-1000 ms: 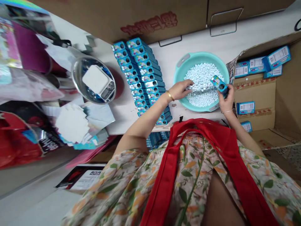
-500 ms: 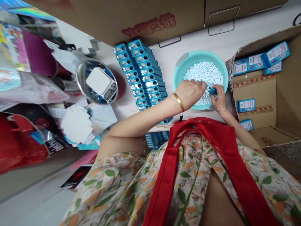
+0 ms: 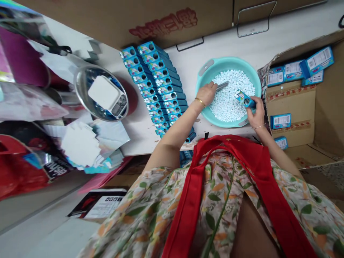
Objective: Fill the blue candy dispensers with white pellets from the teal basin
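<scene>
Over the left part of a turquoise basin (image 3: 200, 87), my left hand (image 3: 207, 94) closes on a narrow grey scoop (image 3: 222, 86). The scoop's end reaches into the small white, pellet-like pieces (image 3: 228, 107) that fill the basin. At the basin's right side my right hand (image 3: 256, 114) grips a small blue box (image 3: 245, 99) between thumb and fingers. That box has a round dark hole in its printed face and is tilted above the pieces. Some white pieces show at its upper left end.
Two rows of similar blue boxes (image 3: 161, 86) stand left of the basin. A steel bowl (image 3: 80, 104) further left carries a white scale (image 3: 104, 93). On the right an open carton (image 3: 292, 139) holds several blue boxes. Large cardboard (image 3: 107, 21) lines the back.
My left hand has drawn back leftwards from the blue box, and the scoop now lies over the white pieces. My right hand has turned the box so its printed face shows.
</scene>
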`<state>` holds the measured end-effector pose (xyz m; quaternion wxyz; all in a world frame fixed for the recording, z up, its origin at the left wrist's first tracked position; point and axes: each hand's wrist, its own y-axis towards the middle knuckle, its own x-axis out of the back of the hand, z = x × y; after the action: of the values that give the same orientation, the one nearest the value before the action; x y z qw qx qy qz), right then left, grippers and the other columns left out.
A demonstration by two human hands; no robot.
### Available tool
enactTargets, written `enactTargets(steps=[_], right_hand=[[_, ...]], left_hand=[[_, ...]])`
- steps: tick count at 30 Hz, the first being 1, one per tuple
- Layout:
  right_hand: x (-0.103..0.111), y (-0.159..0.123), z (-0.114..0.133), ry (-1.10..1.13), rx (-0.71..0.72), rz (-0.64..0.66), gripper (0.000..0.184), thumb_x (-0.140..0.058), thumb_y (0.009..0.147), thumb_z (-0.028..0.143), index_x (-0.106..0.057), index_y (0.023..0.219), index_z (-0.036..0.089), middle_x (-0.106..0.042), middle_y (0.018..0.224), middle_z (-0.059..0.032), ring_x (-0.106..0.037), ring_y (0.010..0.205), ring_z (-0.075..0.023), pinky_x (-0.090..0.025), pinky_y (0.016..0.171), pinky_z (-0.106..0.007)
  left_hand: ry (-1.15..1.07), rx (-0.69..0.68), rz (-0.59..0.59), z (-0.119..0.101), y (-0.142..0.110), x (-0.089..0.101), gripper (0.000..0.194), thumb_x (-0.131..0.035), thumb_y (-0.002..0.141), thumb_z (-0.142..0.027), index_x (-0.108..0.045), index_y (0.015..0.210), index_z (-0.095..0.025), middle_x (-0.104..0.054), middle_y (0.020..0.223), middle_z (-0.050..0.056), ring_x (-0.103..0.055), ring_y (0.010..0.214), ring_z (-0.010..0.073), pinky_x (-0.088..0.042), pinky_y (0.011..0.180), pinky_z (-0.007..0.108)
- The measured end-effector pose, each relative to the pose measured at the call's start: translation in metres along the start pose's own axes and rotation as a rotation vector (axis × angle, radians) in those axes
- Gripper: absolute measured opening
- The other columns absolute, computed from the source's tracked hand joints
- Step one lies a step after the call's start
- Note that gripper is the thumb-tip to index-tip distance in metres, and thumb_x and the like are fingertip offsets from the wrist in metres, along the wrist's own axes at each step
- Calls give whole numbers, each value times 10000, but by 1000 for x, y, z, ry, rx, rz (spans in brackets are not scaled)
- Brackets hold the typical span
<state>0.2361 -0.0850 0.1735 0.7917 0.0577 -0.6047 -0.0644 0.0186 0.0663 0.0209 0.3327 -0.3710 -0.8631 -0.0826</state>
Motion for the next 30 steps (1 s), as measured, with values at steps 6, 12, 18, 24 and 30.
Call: enactTargets(steps=[6, 12, 18, 24, 30], right_hand=[[5, 1, -6, -15, -42, -86, 474, -658, 983, 537, -588, 1360, 258, -691, 1296, -123, -698, 1229, -311, -588, 1138, -612], [-2, 6, -17, 19, -58, -169, 560, -677, 962, 604, -553, 1381, 254, -667, 1298, -117, -686, 1229, -299, -573, 1146, -607], [-3, 8, -14, 39, -95, -120, 549, -660, 953, 583, -543, 1372, 248, -658, 1319, -136, -661, 1274, -320, -526, 1202, -640], [-10, 8, -1, -16, 14, 22, 406, -583, 960, 421, -598, 1330, 255, -695, 1341, -145, -665, 1325, -334, -477, 1279, -673], [-25, 3, 4, -37, 92, 97, 392, -553, 967, 361, -598, 1349, 286, -708, 1382, -129, -660, 1351, -323, -397, 1353, -698]], left_hand=[[-109, -134, 79, -45, 10, -32, 532, -313, 1092, -149, -528, 1576, -105, -620, 1529, 253, -663, 1322, 344, -529, 1021, 435], [-357, -318, 70, -39, 6, -43, 489, -521, 975, -171, -680, 1430, -86, -740, 1386, 211, -702, 1276, 294, -516, 1131, 397], [-440, -429, -33, -2, -43, -5, 458, -563, 1020, -404, -714, 1366, -144, -793, 1266, 184, -743, 1137, 266, -558, 1019, 383], [-153, -441, -45, -13, -77, 64, 392, -523, 1045, -353, -715, 1346, -191, -786, 1232, 148, -741, 1140, 277, -560, 981, 393], [133, -277, 27, -77, -98, 112, 348, -504, 1051, -177, -715, 1326, -151, -771, 1128, 156, -764, 1084, 295, -547, 896, 374]])
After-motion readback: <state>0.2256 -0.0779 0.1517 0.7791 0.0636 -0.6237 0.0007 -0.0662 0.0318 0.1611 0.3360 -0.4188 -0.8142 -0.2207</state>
